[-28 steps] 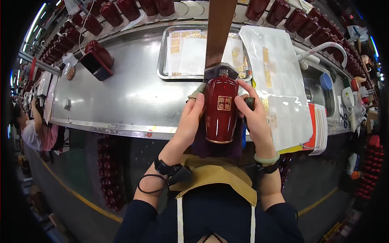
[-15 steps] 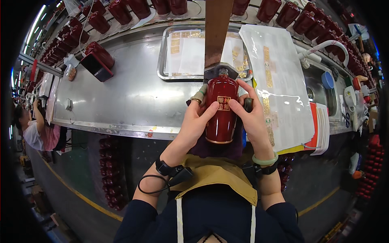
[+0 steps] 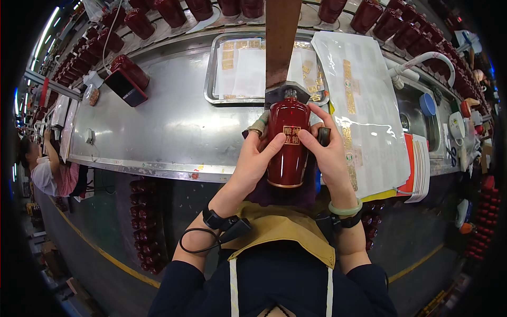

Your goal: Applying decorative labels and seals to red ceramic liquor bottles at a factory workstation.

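Observation:
A dark red glossy bottle [image 3: 285, 166] lies between my two hands at the bench's front edge, neck pointing away from me. A small gold square label [image 3: 291, 135] is on its upward face. My left hand [image 3: 256, 155] grips its left side, the thumb beside the label and a cloth cover on one finger. From the right, my right hand [image 3: 326, 153] holds the bottle, thumb at the label's edge and a dark cover on one finger. The neck rests by a dark support [image 3: 287, 93] under a brown upright post [image 3: 283, 42]. My other fingers are partly hidden behind the bottle.
A metal tray [image 3: 211, 79] with gold-lettered sheets lies behind the post. Right of it is a stack of translucent sheets [image 3: 369, 116], then a sink [image 3: 417, 113] with a white faucet [image 3: 430, 57]. Red bottles [image 3: 170, 11] line the back. A person [image 3: 50, 166] is at far left.
The row of red bottles along the back has shifted to the right. My hands and the held bottle stay almost in place.

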Tool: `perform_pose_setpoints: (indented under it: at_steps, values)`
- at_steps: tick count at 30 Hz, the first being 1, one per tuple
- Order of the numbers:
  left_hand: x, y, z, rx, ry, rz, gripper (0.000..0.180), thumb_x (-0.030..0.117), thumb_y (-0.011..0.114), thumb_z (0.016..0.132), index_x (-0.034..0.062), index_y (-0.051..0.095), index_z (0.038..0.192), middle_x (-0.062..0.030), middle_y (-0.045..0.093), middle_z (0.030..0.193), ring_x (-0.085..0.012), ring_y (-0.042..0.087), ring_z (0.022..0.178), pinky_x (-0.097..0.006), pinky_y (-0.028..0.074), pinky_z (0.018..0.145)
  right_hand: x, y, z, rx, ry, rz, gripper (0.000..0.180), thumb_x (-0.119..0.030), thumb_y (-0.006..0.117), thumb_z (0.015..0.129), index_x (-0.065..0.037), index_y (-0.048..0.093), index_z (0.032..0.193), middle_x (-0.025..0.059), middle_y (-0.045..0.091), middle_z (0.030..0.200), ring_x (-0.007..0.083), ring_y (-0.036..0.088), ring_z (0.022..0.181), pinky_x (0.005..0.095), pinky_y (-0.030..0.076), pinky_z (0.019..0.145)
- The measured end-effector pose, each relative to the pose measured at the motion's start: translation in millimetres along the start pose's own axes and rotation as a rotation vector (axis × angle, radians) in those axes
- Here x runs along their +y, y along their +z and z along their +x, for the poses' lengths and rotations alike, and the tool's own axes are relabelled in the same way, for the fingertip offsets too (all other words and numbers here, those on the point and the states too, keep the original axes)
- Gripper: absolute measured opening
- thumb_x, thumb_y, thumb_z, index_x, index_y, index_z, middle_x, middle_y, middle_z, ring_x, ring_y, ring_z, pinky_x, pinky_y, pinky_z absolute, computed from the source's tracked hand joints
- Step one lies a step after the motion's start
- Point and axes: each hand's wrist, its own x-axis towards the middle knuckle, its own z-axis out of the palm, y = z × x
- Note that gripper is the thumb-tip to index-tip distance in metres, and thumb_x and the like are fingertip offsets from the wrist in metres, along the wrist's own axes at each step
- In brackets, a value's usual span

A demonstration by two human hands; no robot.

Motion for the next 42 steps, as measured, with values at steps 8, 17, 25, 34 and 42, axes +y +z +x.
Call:
perform_pose_setpoints:
  at_steps: [8, 17, 25, 34, 42]
  values:
    - [-1, 0, 0, -0.006, 0.011, 0.007, 0.070, 0.022, 0.069, 0.103, -0.0013, 0.033, 0.158, -0.0150, 0.052, 0.150, -0.0213, 0.053, 0.135, -0.037, 0.043, 0.114, 0, 0, 1, -0.003, 0.014, 0.013, 0.065, -0.009, 0.081, 0.091, -0.007, 0.053, 0.149, -0.0088, 0.042, 0.081, 0.0012, 0.040, 0.074, 0.0166, 0.035, 0.068]
    - [5, -2, 0, -0.013, -0.025, -0.090, 0.067, 0.020, 0.064, 0.105, -0.0018, 0.030, 0.159, -0.0139, 0.052, 0.151, -0.0193, 0.052, 0.136, -0.036, 0.042, 0.115, -7, -10, -6, 0.053, 0.023, 0.076, 0.052, -0.008, 0.069, 0.099, -0.004, 0.051, 0.148, -0.0048, 0.047, 0.092, 0.0044, 0.043, 0.082, 0.0202, 0.038, 0.078]
    - [5, 0, -2, -0.007, -0.015, 0.043, 0.077, 0.017, 0.072, 0.100, -0.0023, 0.028, 0.160, -0.0152, 0.049, 0.153, -0.0217, 0.051, 0.138, -0.037, 0.040, 0.116, -23, 3, -58, 0.060, -0.141, -0.200, 0.022, 0.000, 0.067, 0.098, 0.004, 0.064, 0.119, 0.0069, 0.068, 0.105, 0.0117, 0.064, 0.093, 0.0252, 0.051, 0.083]
    - [6, 1, -1, -0.009, 0.003, 0.019, 0.075, 0.017, 0.071, 0.100, -0.0035, 0.029, 0.159, -0.0150, 0.050, 0.152, -0.0212, 0.052, 0.136, -0.037, 0.041, 0.115, -12, 6, -54, 0.065, -0.159, -0.304, 0.023, -0.003, 0.071, 0.094, 0.002, 0.069, 0.116, 0.0088, 0.071, 0.101, 0.0121, 0.065, 0.085, 0.0257, 0.050, 0.075]
    - [4, 0, -2, 0.000, 0.008, 0.021, 0.074, 0.016, 0.071, 0.100, -0.0037, 0.030, 0.159, -0.0152, 0.050, 0.151, -0.0208, 0.052, 0.135, -0.037, 0.041, 0.115, -11, 7, -55, 0.071, -0.152, -0.338, 0.023, -0.004, 0.071, 0.093, 0.001, 0.070, 0.115, 0.0082, 0.072, 0.100, 0.0120, 0.065, 0.082, 0.0262, 0.050, 0.072]
